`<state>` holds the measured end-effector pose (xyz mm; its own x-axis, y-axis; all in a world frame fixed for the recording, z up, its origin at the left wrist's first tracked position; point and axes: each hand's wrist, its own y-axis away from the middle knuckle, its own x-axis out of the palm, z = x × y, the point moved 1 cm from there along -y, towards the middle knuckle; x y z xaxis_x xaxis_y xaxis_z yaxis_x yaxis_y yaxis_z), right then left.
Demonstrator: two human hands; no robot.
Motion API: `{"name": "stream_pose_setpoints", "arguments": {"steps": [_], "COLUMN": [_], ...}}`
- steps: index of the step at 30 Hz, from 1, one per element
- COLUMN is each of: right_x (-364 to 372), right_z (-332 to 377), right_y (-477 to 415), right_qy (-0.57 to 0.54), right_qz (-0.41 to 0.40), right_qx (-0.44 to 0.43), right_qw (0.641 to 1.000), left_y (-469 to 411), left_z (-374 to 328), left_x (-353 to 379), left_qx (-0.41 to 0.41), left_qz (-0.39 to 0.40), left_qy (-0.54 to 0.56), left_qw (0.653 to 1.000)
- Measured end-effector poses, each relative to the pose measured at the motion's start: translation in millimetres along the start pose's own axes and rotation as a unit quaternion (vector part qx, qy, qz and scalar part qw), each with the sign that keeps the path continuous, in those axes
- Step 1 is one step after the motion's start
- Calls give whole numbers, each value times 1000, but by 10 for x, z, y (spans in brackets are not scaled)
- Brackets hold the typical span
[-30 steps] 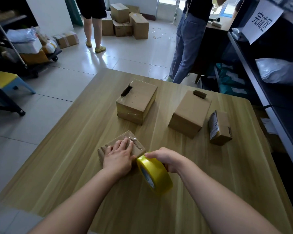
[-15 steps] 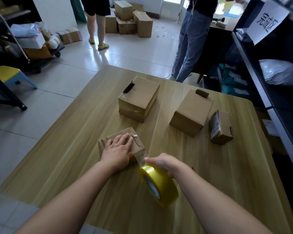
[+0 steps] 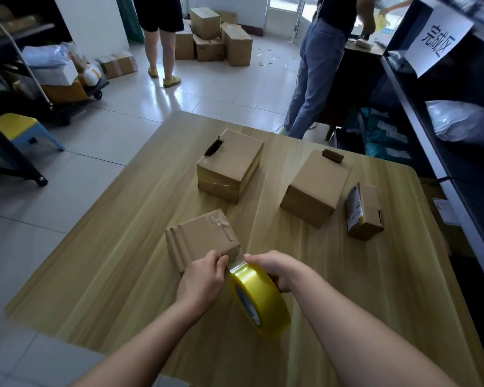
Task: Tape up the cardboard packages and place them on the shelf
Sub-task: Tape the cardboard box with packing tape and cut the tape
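A small cardboard package (image 3: 199, 237) lies near me on the wooden table (image 3: 123, 269), with clear tape across its top. My right hand (image 3: 277, 268) grips a yellow tape roll (image 3: 260, 301) held on edge just in front of the package. A short strip of tape runs from the roll to the package's near right corner. My left hand (image 3: 203, 280) pinches that strip at the package's near edge. Farther back stand two larger boxes (image 3: 231, 163) (image 3: 316, 187) and a small labelled box (image 3: 365, 210). The dark shelf (image 3: 442, 174) runs along the right.
Two people stand on the tiled floor beyond the table, one by stacked cartons (image 3: 213, 34), one at a desk (image 3: 355, 65). A loaded trolley (image 3: 65, 79) and a yellow-and-blue stool (image 3: 20, 129) sit at the left. A white bag (image 3: 464, 122) lies on the shelf.
My left hand slid off the package's top to its near edge and took hold of the tape strip. The roll pulled back toward me, drawing out tape.
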<state>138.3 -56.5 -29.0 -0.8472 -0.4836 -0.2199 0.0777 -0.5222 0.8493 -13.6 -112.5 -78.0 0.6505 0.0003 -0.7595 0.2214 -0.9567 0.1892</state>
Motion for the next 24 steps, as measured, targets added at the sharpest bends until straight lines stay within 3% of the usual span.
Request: {"name": "stream_pose_setpoints", "arguments": {"steps": [4,7,9,12,14,16,18,21,24], "right_x": [-5,-22,-64,-213,-384,-589,-728,-801,-807], "right_z": [-5,-34,-69,-192,-328,-518,-709,-983,-1187], "right_y": [14,-7,-50,-190,-270,-327,-328,-385,-482], "right_qy": [-8,-21,-25,17,74,199,292,314,304], "right_qz": [2,5,5,-28,-97,-194,-253,-272,-269], "right_qx": [-6,-12,-10,-14,-29,-23,37,120,151], "right_qw": [1000,1000,1000,999,992,960,922,902,901], "left_y": [47,44,39,26,25,32,45,58,44], "left_z": [-99,-163,-200,-236,-241,-249,-284,-326,-303], "left_x": [93,122,129,139,131,115,98,98,123], "left_qx": [-192,-252,-260,-267,-273,-281,-289,-300,-309], "left_qz": [131,230,265,276,282,284,282,277,273], "left_qy": [233,372,402,412,418,427,435,446,461], "left_qw": [944,863,837,826,820,811,805,797,785]}}
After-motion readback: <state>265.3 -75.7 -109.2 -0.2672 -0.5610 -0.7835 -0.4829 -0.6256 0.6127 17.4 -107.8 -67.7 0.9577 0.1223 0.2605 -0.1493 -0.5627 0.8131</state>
